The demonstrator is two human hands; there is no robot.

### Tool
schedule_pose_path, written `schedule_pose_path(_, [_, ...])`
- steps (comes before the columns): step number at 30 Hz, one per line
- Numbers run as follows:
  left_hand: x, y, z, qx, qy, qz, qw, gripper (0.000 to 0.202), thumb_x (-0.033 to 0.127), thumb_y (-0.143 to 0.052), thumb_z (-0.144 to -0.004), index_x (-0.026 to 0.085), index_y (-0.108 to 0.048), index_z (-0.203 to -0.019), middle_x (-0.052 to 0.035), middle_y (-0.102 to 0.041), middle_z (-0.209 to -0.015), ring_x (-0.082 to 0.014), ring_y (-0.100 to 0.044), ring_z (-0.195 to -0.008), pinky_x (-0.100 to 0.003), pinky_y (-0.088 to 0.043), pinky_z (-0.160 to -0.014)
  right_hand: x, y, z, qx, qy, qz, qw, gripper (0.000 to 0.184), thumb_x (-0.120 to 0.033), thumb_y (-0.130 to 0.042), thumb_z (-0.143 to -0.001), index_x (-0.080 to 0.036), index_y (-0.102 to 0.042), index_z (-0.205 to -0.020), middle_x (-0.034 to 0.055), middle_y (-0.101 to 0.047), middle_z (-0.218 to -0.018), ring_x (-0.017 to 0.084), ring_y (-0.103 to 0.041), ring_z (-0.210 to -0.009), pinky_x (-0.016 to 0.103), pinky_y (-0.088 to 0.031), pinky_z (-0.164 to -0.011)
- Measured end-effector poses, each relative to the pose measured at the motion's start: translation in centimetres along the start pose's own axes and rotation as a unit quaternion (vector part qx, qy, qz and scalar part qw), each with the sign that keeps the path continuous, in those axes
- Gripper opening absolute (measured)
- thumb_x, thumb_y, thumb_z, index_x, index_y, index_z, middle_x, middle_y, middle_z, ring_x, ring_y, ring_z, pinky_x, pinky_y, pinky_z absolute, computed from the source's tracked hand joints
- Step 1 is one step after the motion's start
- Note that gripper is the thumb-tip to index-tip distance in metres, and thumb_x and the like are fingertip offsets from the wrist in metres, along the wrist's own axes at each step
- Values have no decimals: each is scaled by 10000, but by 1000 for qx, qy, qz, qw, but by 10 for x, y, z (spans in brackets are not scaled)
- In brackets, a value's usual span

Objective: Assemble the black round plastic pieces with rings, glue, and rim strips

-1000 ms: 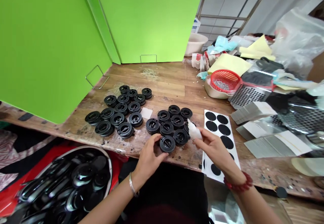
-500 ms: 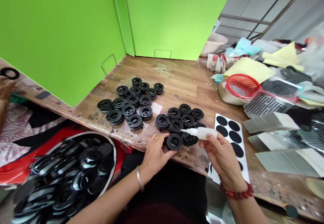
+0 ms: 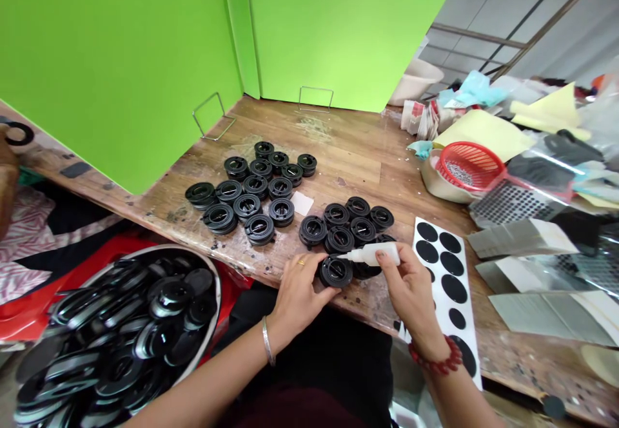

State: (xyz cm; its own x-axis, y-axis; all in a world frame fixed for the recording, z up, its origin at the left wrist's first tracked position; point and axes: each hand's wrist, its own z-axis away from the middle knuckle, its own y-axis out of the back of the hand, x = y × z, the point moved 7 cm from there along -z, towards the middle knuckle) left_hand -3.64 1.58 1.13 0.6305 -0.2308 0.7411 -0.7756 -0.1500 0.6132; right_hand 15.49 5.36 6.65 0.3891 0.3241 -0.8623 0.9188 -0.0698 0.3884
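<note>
Surface: a worn wooden table (image 3: 338, 157), scratched and spotted, with its near edge running across in front of the person.
Room: bright green boards (image 3: 120, 60) stand along the far and left sides of the table, with a wire stand (image 3: 213, 115) at their foot. A pale wall with metal rails lies beyond, far right.
Far cluster: a group of black round parts (image 3: 256, 189) lies left of centre, packed side by side.
Near cluster: a second group of black parts (image 3: 351, 225) sits just right of it, close to the hands.
Left hand: the left hand (image 3: 300, 286) rests at the near edge. Its fingers are curled round one black disc (image 3: 335, 272), which lies flat on the table at the near side of the near cluster.
Right hand: the right hand (image 3: 411, 286) is closed on a small white glue bottle (image 3: 372, 255). The bottle lies nearly level, its nozzle pointing left with the tip over the disc.
Sticker sheet: a white sheet of black round stickers (image 3: 439, 247) lies just right of the right hand and runs under the wrist.
Right side: a red basket (image 3: 467, 164), stacked paper sheets (image 3: 522, 238) and plastic bags.
Near left: a bowl (image 3: 218, 299) heaped with black parts, below the table edge.
</note>
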Motion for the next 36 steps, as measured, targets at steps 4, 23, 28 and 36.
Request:
schedule_pose_path(4, [0, 0, 0, -1, 0, 0, 1000, 546, 219, -852, -726, 219, -590, -1206, -80, -697, -1165, -287, -623, -1100, -456, -483, -953, 2, -3, -2, -7, 6, 7, 1000, 271, -445, -598, -1051, -187, -633, -977, 15, -627, -880, 218, -562, -730, 277, -420, -634])
schedule_pose_path(23, [1, -1, 0, -7, -1, 2, 1000, 571, 232, -880, -710, 210, -579, -1195, -82, -696, -1174, -288, -615, -1099, -450, -479, -946, -7, -8, -14, -31, 24, 37, 999, 204, -372, -605, -1016, -186, -638, -939, 4, -617, -844, 220, -549, -724, 294, -390, -638])
schedule_pose_path(28, [0, 0, 0, -7, 1, 3, 1000, 555, 233, -865, -728, 218, -578, -1203, -73, -694, -1171, -283, -613, -1101, -450, -478, -951, -13, -7, -14, -27, 39, 58, 997, 192, -357, -602, -1011, -187, -627, -926, -3, -596, -821, 215, -532, -699, 295, -363, -616])
schedule_pose_path(36, [-1, -1, 0, -18, 12, 6, 1000, 551, 248, -859, -741, 225, -571, -1210, -77, -692, -1175, -289, -608, -1111, -466, -475, -953, -29, -3, -14, -37, 80, 120, 989, 189, -348, -579, -1010, -201, -588, -891, 8, -555, -771, 232, -518, -663, 312, -352, -615])
